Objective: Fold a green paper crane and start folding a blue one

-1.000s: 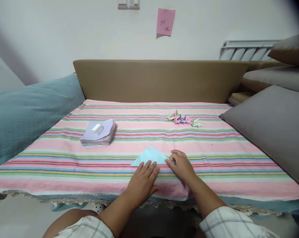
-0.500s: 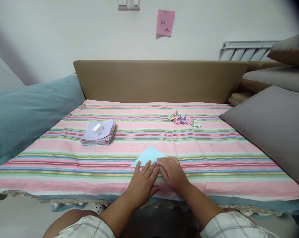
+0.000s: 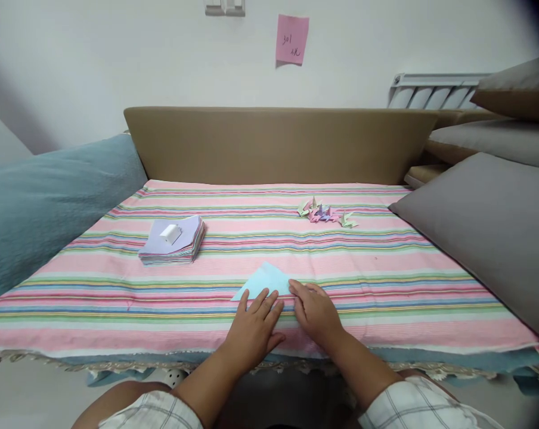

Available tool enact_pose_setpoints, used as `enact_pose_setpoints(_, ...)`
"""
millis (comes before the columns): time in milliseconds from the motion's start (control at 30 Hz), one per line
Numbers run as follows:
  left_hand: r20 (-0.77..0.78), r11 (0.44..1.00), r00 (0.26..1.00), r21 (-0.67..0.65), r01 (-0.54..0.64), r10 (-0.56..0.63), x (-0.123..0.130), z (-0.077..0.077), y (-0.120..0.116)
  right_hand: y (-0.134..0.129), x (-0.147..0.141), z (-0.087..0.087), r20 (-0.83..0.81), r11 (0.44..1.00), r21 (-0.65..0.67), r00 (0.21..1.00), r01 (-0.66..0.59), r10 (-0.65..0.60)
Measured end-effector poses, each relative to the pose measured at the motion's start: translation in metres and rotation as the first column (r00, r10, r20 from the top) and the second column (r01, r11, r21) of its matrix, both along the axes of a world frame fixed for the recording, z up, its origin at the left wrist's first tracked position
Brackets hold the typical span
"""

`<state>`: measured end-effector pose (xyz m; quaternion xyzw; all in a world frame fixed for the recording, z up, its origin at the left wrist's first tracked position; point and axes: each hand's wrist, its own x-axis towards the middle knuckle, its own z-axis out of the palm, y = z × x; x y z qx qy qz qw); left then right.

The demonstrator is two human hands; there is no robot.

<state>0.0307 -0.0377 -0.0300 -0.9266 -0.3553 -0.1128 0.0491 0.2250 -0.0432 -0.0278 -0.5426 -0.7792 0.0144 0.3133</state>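
Observation:
A light blue sheet of paper (image 3: 265,277), folded into a triangle, lies on the striped cloth in front of me with its peak pointing away. My left hand (image 3: 255,325) rests flat at its near folded edge, fingers spread and fingertips on the paper. At the right corner is my right hand (image 3: 316,313), its fingers curled and the index finger and thumb closed around that corner, which they hide. Farther back lie several small folded paper cranes (image 3: 325,213) in green, pink and purple.
To the left, a stack of coloured paper (image 3: 173,257) has a small white block (image 3: 170,233) on top. A striped cloth (image 3: 363,256) covers the seat. Grey cushions (image 3: 470,214) border the right, a blue-covered armrest (image 3: 59,202) the left, and a brown backrest (image 3: 273,146) the rear.
My right hand has slid a little to the right along the paper's near edge, away from my left fingers. My left hand stays on the paper. The view has shifted slightly.

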Motion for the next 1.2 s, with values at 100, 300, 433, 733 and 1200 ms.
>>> enact_pose_setpoints(100, 0.002, 1.000, 1.000, 0.005, -0.005, 0.005, 0.000, 0.000, 0.000, 0.001, 0.012, 0.004, -0.037, 0.989, -0.088, 0.992, 0.117, -0.121)
enact_pose_setpoints(300, 0.009, 1.000, 1.000, -0.010, -0.002, 0.002, 0.000, 0.001, 0.000, 0.002, 0.030, 0.010, -0.049, 0.965, -0.087, 0.966, 0.248, -0.253)
enact_pose_setpoints(433, 0.022, 1.000, 1.000, -0.026, -0.004, 0.004, 0.001, 0.003, -0.001, 0.000, 0.021, 0.008, -0.069, 0.997, 0.070, 0.997, 0.042, -0.037)
enact_pose_setpoints(733, 0.015, 0.999, 1.000, -0.040, 0.002, -0.001, 0.000, 0.004, -0.001, 0.003, 0.000, 0.002, 0.002, 0.991, -0.032, 0.992, -0.129, 0.129)
enact_pose_setpoints(1200, -0.062, 0.993, 0.994, 0.081, -0.090, 0.095, -0.016, -0.003, -0.015, 0.007, 0.012, 0.000, -0.100, 0.997, -0.076, 0.995, -0.014, 0.006)
